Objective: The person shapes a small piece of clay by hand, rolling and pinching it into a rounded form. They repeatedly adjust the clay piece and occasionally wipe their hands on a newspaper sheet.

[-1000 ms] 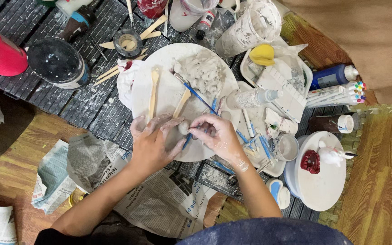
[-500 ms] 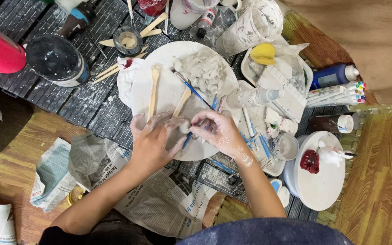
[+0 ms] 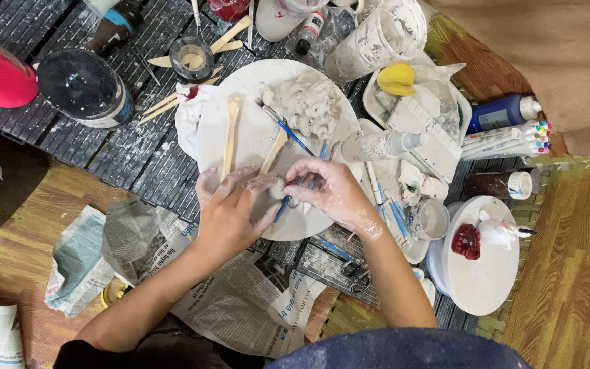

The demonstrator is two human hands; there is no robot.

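Two clay-dusted hands, left hand [image 3: 230, 212], right hand [image 3: 329, 191], small pale clay lump [image 3: 278, 189]

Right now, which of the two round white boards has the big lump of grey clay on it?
The large board under both hands carries the clay lump; the smaller board at right holds only small figures.
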